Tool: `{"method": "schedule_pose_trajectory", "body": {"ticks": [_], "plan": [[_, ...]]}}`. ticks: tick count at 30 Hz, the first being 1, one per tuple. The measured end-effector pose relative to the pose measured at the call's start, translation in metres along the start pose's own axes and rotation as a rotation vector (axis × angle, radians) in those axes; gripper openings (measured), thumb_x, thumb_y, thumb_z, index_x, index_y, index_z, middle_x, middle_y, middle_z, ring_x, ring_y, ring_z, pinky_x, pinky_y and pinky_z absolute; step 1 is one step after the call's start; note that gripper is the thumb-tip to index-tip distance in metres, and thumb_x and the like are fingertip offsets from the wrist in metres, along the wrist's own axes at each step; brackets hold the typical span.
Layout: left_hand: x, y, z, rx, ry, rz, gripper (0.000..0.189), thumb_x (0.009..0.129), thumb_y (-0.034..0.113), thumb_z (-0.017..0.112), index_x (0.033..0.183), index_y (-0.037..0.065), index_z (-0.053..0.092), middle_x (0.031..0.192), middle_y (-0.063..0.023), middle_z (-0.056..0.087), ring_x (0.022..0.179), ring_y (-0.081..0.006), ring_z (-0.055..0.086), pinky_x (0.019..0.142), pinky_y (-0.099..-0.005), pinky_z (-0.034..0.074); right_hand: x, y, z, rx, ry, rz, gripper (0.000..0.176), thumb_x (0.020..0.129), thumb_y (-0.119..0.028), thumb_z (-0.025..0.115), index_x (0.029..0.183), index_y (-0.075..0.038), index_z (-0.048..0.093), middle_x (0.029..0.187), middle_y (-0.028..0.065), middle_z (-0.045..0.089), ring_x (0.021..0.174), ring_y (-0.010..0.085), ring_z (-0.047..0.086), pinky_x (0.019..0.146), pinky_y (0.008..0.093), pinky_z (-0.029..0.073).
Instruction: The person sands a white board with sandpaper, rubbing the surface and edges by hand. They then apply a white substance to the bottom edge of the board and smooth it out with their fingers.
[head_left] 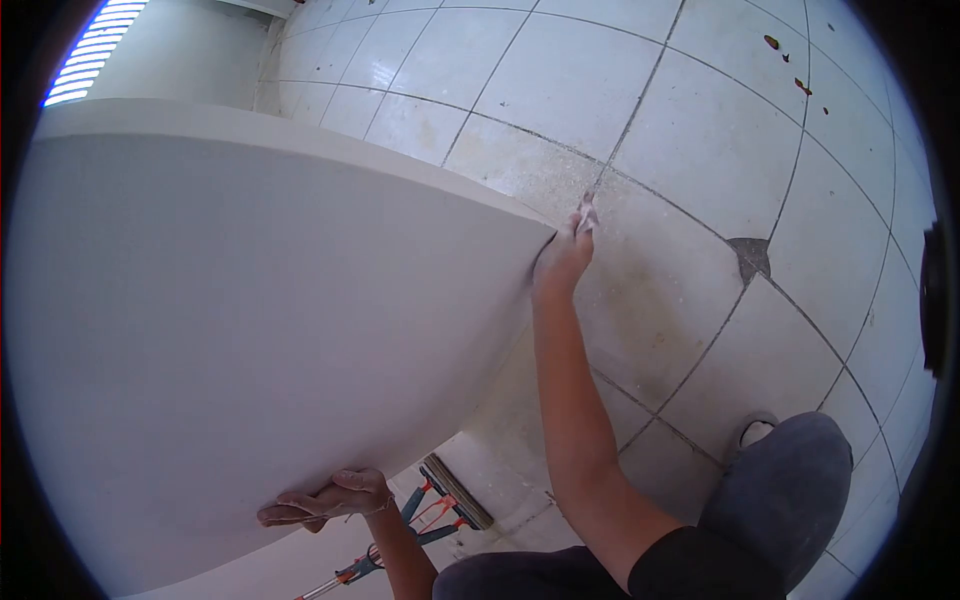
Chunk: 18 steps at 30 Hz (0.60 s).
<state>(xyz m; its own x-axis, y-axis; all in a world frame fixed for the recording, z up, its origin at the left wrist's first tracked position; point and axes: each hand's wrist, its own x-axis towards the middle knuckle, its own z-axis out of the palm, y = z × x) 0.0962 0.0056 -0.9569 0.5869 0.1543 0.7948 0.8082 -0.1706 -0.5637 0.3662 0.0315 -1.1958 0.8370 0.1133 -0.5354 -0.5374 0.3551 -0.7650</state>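
Observation:
A large smooth white wall or panel (250,300) fills the left side of the view. At its right-hand corner is my right hand (567,258), dusted white, its fingers closed and bent against the edge. A thin dark line shows between this palm and the surface; what the fingers hold, if anything, I cannot make out. Lower down, my left hand (335,497) rests on the white surface with its fingers stretched out. White dust covers its fingers too, and nothing shows in its grasp.
Behind my left wrist, a sponge mop (455,492) with an orange and grey frame lies on the floor. Pale tiles (690,120) carry white dust and brown bits (800,86). A dark drain or hole (750,260) lies right of my right hand, and my knee (780,490) is below it.

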Motion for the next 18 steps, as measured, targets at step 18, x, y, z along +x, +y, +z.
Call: {"method": "schedule_pose_trajectory", "body": {"ticks": [18], "plan": [[-0.007,-0.004,-0.002,-0.095,-0.007,0.009,0.057,0.095,0.034,0.030,0.143,0.005,0.024,0.151,-0.0272,0.015,0.140,-0.0482,0.011,0.110,-0.0627,0.014,-0.138,-0.015,0.004,0.035,-0.068,0.075,0.050,0.103,-0.024,0.027,0.148,-0.004,0.018,0.153,0.0137,0.020,0.139,0.0245,0.024,0.113,0.0335,0.018]]}}
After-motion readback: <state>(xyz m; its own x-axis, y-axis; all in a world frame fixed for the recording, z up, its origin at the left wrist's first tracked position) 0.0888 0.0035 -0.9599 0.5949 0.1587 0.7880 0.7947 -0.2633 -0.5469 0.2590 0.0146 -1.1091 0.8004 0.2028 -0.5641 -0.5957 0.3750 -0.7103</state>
